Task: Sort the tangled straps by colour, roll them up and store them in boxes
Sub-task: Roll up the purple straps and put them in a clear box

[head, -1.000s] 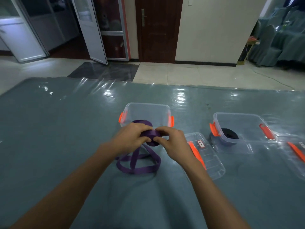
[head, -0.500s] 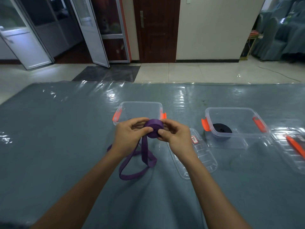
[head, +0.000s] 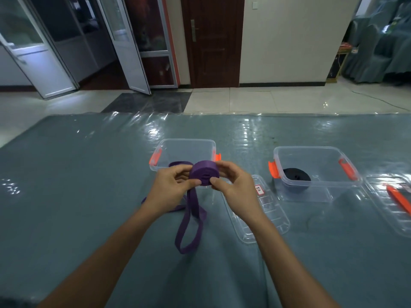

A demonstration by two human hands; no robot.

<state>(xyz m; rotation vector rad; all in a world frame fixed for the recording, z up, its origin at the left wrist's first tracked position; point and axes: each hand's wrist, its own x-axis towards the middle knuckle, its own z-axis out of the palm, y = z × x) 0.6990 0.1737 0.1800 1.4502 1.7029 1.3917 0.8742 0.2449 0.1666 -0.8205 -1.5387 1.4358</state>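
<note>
Pinching a purple strap roll (head: 203, 175) between them, the left hand (head: 171, 188) and right hand (head: 233, 187) hold it raised; its loose tail (head: 189, 227) hangs below the left hand, a clear box (head: 186, 145) just beyond both.

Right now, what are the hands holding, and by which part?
Both hold the purple strap by its rolled-up coil: the left hand grips its left side, the right hand its right side. The tail hangs loose.

It looks like a function hall or office lobby: glossy tiled floor (head: 289, 98), dark wooden door (head: 213, 41), glass-panelled doors (head: 131, 41), cloth-covered chairs (head: 382, 45), plastic-sheeted table (head: 77, 185).
</note>
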